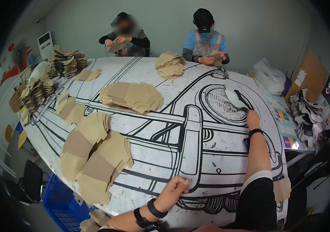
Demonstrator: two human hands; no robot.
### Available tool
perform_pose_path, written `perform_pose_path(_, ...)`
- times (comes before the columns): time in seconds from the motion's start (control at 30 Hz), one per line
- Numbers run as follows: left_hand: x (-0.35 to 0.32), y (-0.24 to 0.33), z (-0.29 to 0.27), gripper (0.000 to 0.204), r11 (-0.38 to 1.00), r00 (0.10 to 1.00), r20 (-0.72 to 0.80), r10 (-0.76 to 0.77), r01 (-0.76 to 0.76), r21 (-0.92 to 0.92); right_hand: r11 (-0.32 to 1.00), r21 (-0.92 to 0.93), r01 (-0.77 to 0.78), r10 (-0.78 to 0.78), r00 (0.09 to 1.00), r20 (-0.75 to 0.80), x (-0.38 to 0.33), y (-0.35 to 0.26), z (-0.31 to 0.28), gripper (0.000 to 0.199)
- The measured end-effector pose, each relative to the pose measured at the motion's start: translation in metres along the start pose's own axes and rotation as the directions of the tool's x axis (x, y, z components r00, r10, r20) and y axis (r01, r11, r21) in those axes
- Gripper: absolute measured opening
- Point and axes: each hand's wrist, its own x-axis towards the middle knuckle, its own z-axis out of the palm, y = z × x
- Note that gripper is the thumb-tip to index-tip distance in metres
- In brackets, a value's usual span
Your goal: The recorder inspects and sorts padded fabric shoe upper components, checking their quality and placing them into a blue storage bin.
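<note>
My right hand (253,120) reaches out over the right half of the table, its fingers closed on the near end of a pale, curved piece of material (234,97) with a black strip along it. The piece lies over a printed round headlamp on the table cover. My left hand (174,188) is near the table's front edge, fingers curled in with the thumb against them, and nothing shows in it. To its left, stacks of tan ribbed pieces (102,168) with a brown middle band lie fanned out. Another fanned stack (132,96) is farther back.
The table (165,144) has a white cover with black car line art. Across it, two people (124,36) (207,42) handle tan pieces. More stacks (170,65) stand at the far edge and left. A blue crate (62,197) is below left; a plastic bag (269,75) sits right.
</note>
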Motion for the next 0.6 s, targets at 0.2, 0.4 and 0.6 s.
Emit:
perform_pose_path(0.2,-0.007,0.004,0.0,0.011,0.997,0.997,-0.016,0.075,-0.075,0.029,0.897,-0.095,0.432,-0.423,0.901,0.096,-0.058,-0.117,-0.103,0.014)
perform_pose_path(0.4,-0.005,0.016,-0.005,0.011,0.92,0.91,-0.15,0.386,-0.392,-0.008,0.62,0.076,0.781,-0.785,0.615,0.077,-0.232,-0.165,-0.202,0.016)
perform_pose_path(0.6,-0.001,0.027,-0.015,0.011,0.86,0.857,-0.189,0.48,-0.502,-0.088,0.553,0.358,0.753,-0.795,0.605,-0.044,-0.368,-0.101,-0.27,0.017)
